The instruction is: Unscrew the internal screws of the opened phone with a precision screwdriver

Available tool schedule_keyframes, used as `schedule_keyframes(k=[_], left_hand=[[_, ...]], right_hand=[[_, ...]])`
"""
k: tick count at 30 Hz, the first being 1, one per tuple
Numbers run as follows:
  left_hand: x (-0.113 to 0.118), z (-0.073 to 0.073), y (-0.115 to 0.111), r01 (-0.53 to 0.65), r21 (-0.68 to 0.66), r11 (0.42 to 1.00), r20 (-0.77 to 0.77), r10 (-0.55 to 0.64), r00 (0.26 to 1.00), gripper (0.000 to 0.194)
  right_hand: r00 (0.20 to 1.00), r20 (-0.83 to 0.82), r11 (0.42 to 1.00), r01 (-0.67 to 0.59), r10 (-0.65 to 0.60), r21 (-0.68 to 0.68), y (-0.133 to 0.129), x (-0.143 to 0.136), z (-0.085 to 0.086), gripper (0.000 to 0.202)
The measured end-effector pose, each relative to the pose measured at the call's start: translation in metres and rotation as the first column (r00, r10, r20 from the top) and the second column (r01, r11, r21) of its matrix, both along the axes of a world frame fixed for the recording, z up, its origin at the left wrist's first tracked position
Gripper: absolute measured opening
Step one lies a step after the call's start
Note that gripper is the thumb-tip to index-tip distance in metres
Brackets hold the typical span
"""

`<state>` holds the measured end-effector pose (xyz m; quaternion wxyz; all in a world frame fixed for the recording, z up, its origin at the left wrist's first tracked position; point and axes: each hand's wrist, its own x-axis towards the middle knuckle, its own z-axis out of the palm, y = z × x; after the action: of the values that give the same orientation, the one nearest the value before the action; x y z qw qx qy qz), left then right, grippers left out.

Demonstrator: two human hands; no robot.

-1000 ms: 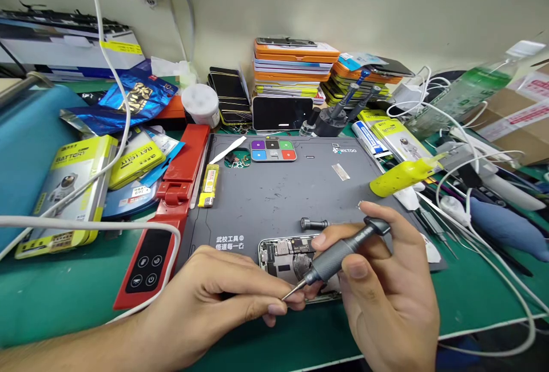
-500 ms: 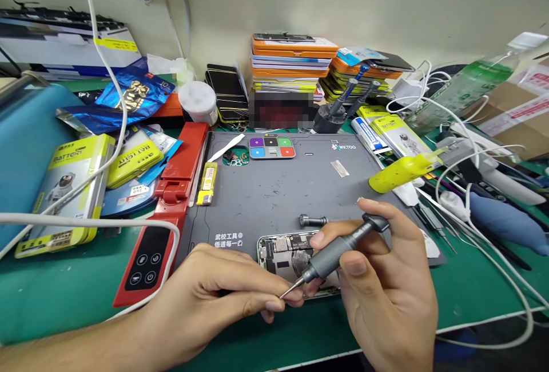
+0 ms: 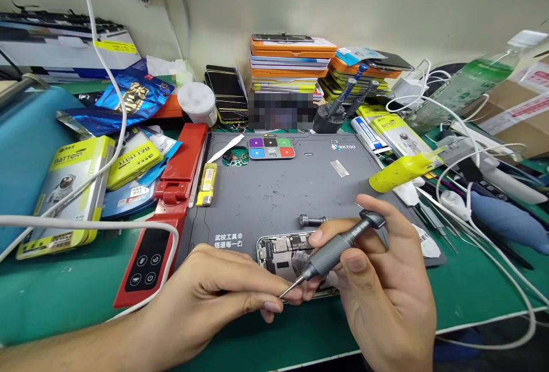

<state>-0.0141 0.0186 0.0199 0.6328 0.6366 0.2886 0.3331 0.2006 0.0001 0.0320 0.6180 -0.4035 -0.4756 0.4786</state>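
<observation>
A dark grey screwdriver [image 3: 337, 251] slants down to the left in my right hand [image 3: 381, 280], its thumb and fingers round the handle. The thin tip meets the pinched thumb and finger of my left hand [image 3: 231, 292]. Whatever the left fingertips pinch is too small to make out beside the tip. Behind both hands lies an opened phone [image 3: 281, 252] with its inner parts showing, partly covered by the fingers. A short dark screwdriver-like piece [image 3: 312, 221] rests on the grey mat [image 3: 257, 195] just beyond the phone.
On the left are a red device [image 3: 148, 263], a white cable and battery packs [image 3: 68, 189]. A coloured screw tray [image 3: 271, 148] sits at the mat's back. To the right are a yellow bottle [image 3: 401, 172], tweezers and cables. Stacked boxes [image 3: 294, 55] stand behind.
Both hands keep nearly the same pose. The screwdriver and my right hand have shifted very slightly.
</observation>
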Motion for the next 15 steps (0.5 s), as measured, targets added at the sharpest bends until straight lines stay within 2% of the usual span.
schedule_keyframes(k=[15], left_hand=[[-0.0005, -0.0019, 0.0002, -0.003, 0.003, 1.000, -0.022, 0.003, 1.000, 0.023]], right_hand=[[0.996, 0.068, 0.998, 0.051, -0.053, 0.038, -0.0026, 0.0014, -0.0018, 0.033]])
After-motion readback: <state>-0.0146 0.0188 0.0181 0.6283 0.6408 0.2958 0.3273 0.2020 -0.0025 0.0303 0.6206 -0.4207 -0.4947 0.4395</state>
